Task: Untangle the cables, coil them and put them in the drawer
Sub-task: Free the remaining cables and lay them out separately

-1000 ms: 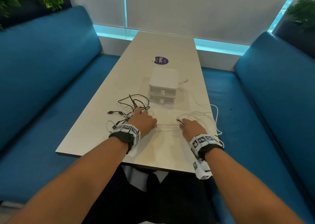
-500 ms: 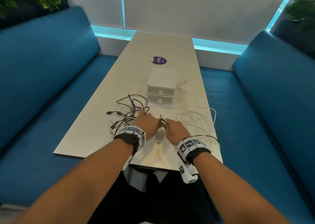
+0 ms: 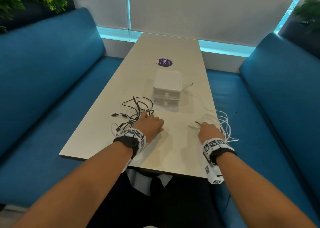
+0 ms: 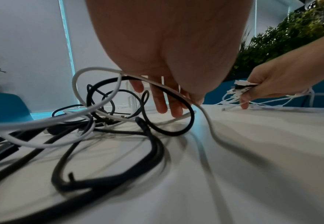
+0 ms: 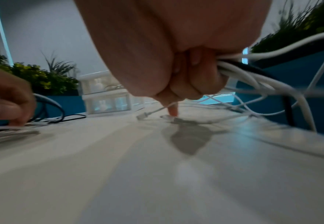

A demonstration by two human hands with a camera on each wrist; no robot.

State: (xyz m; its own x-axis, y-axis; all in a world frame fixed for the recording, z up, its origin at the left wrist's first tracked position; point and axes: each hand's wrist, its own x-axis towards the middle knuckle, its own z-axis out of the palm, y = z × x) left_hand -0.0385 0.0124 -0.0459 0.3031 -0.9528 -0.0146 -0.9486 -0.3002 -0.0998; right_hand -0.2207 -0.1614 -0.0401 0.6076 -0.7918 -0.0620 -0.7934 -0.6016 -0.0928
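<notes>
at our left hand [image 3: 150, 125], relaxed fingers rest on the black-and-white tangle [image 3: 134, 111], a white cable [image 4: 98, 97] looping under the palm. our right hand [image 3: 208, 131] grips the white cables [image 3: 223, 123] (plugs bunched). the drawer unit [image 3: 167, 90], closed, stands between on the pale table [image 3: 173, 151], blue benches [image 3: 43, 82] on both sides.

Both forearms reach forward over the table, hands apart.
The left hand [image 3: 150, 125] hangs palm down, fingers [image 4: 161, 103] extended and relaxed; the right hand [image 3: 208, 130], near the right edge, has fingers [image 5: 197, 84] curled tight.
</notes>
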